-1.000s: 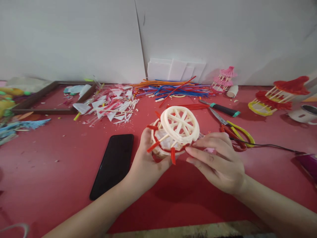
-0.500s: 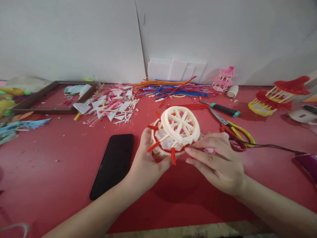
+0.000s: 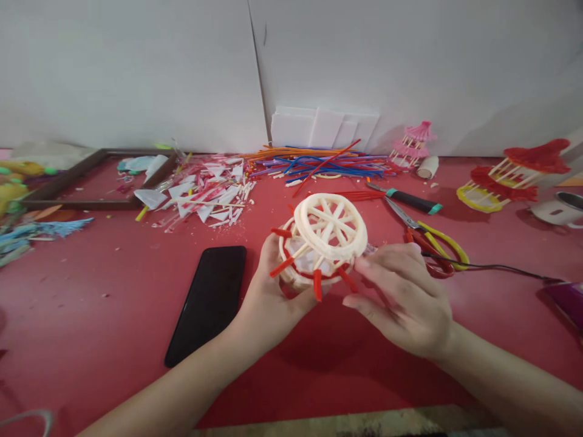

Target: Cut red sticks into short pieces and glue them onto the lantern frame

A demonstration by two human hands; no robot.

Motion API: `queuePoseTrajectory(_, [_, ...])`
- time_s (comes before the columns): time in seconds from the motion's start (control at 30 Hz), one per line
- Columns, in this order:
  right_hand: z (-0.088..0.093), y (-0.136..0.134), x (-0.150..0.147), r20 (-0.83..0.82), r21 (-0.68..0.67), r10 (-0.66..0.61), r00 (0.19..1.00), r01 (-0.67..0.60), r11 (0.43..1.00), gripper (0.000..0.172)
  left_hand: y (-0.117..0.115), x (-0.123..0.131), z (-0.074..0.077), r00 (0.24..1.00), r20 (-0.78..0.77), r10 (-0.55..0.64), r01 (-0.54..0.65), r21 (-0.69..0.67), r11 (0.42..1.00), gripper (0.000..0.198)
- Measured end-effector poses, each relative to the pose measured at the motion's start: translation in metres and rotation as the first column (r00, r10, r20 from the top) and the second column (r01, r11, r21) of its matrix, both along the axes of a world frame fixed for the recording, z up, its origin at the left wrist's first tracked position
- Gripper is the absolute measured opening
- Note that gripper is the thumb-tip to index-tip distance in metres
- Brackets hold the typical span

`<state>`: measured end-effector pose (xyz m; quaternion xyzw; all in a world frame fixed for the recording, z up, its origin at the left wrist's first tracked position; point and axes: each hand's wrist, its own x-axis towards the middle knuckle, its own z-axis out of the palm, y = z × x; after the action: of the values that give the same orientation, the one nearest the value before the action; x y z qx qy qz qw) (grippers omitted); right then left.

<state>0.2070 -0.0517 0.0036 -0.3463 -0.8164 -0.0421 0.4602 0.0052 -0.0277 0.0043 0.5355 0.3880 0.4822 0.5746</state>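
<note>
A small cream pavilion model (image 3: 330, 226) is held up over the red table, tilted toward me. Its upper ring has spokes like a wheel, and thin sticks join it to a lower ring. Several short red strips (image 3: 317, 285) stick outward from the lower ring. My left hand (image 3: 268, 297) is wrapped round the model's lower left side, thumb in front, other fingers partly hidden behind it. At the right side is my right hand (image 3: 401, 297), its index fingertip at the rim and its thumb apart, with no strip visibly pinched between them.
A black phone (image 3: 207, 303) lies left of my hands. Scissors (image 3: 430, 243) and a dark-handled cutter (image 3: 412, 201) lie to the right. Coloured fuzzy stems (image 3: 314, 164) and paper scraps (image 3: 200, 194) line the back. Pink (image 3: 414, 144) and red-yellow (image 3: 510, 176) tiered models stand right.
My right thumb and index finger have parted and moved slightly right, uncovering another red strip at the model's lower right. The left hand keeps its hold, and the model has barely shifted.
</note>
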Motion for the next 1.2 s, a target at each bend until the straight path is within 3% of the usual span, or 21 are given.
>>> queuePoseTrajectory(0.1, [-0.002, 0.000, 0.003, -0.099, -0.089, 0.000, 0.995, -0.009, 0.996, 0.062, 0.000, -0.002, 0.004, 1.000, -0.013, -0.028, 0.028, 0.000, 1.000, 0.065])
queuePoseTrajectory(0.27, [-0.004, 0.002, 0.003, -0.095, -0.170, -0.094, 0.991, 0.077, 0.982, 0.032, -0.001, -0.006, 0.008, 0.972, 0.123, -0.200, 0.210, -0.079, 0.974, 0.042])
queuePoseTrajectory(0.4, [-0.001, 0.004, 0.001, -0.087, -0.144, -0.099, 0.991, 0.086, 0.986, 0.019, -0.002, -0.006, 0.007, 0.959, 0.210, -0.191, 0.226, -0.162, 0.960, 0.045])
queuePoseTrajectory(0.5, [0.002, 0.010, 0.011, -0.089, -0.160, -0.158, 0.983, 0.142, 0.977, 0.013, 0.001, -0.008, 0.004, 0.958, 0.259, -0.119, 0.192, -0.278, 0.941, 0.033])
queuePoseTrajectory(0.57, [0.001, 0.018, 0.025, 0.020, -0.215, -0.256, 0.967, 0.254, 0.943, 0.014, 0.004, -0.010, 0.004, 0.958, 0.282, -0.058, 0.156, -0.337, 0.929, 0.029])
queuePoseTrajectory(0.67, [-0.006, 0.030, 0.052, 0.360, -0.275, -0.331, 0.872, 0.438, 0.856, 0.026, 0.008, -0.011, 0.008, 0.949, 0.314, 0.001, 0.117, -0.357, 0.927, 0.028])
queuePoseTrajectory(0.8, [-0.021, 0.036, 0.079, 0.571, -0.351, -0.215, 0.792, 0.472, 0.808, 0.047, 0.010, -0.010, 0.015, 0.934, 0.343, 0.102, 0.026, -0.348, 0.937, 0.038])
queuePoseTrajectory(0.93, [-0.027, 0.035, 0.083, 0.650, -0.318, -0.191, 0.736, 0.491, 0.811, 0.045, 0.009, -0.009, 0.016, 0.932, 0.352, 0.092, 0.013, -0.284, 0.959, 0.051])
queuePoseTrajectory(1.07, [-0.019, 0.038, 0.074, 0.586, -0.310, -0.239, 0.774, 0.487, 0.817, 0.038, 0.008, -0.011, 0.010, 0.947, 0.320, 0.019, 0.041, -0.182, 0.983, 0.060])
queuePoseTrajectory(1.2, [-0.010, 0.033, 0.062, 0.249, -0.272, -0.430, 0.868, 0.489, 0.829, 0.031, 0.007, -0.010, 0.005, 0.979, 0.202, 0.006, 0.016, -0.109, 0.994, 0.060])
